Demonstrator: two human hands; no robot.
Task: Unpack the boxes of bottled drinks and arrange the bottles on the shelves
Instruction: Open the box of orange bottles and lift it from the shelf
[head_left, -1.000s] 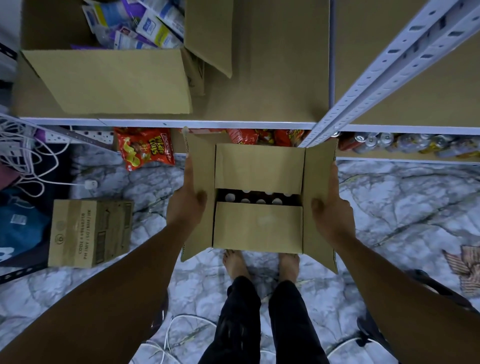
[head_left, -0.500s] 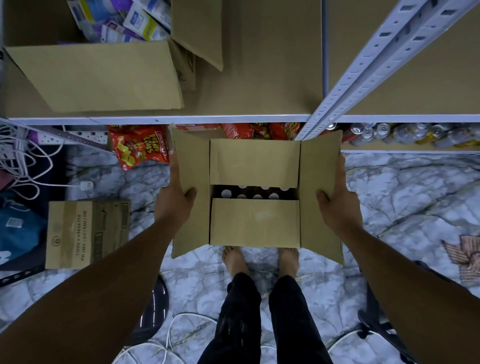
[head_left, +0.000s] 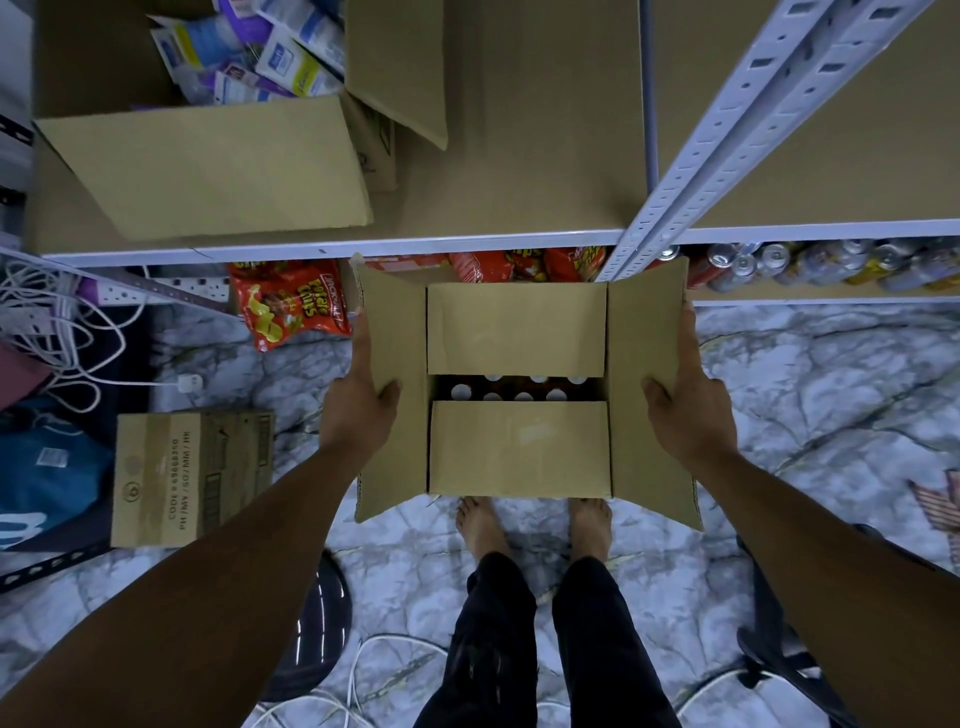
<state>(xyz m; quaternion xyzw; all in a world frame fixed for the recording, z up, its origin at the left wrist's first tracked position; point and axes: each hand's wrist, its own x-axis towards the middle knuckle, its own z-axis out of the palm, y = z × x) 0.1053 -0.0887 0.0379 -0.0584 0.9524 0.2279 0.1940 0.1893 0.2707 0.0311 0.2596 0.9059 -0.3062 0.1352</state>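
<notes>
storeroom aisle, marble-pattern floor (head_left: 810, 395), steel shelving ahead with a bare shelf board (head_left: 545, 130) running across the top of view. the carton of bottled drinks (head_left: 519, 452) is rising: against a second ago it is filling more of the view and its far edge is now reaching the shelf lip. my read is that it is being lifted for staging on that board, with unpacking not started. the inner flaps are lying half shut, with the bottle caps (head_left: 519, 391) showing in the gap and no bottles out yet. the left hand (head_left: 358, 410) and right hand (head_left: 685, 410) are clamping the two side flaps, arms reaching forward and down. the thumbs are hooking over the flap tops and the fingers (head_left: 362, 338) are running along the outer faces, gripping the carton. the carton is hanging in mid-air above the feet, level.
</notes>
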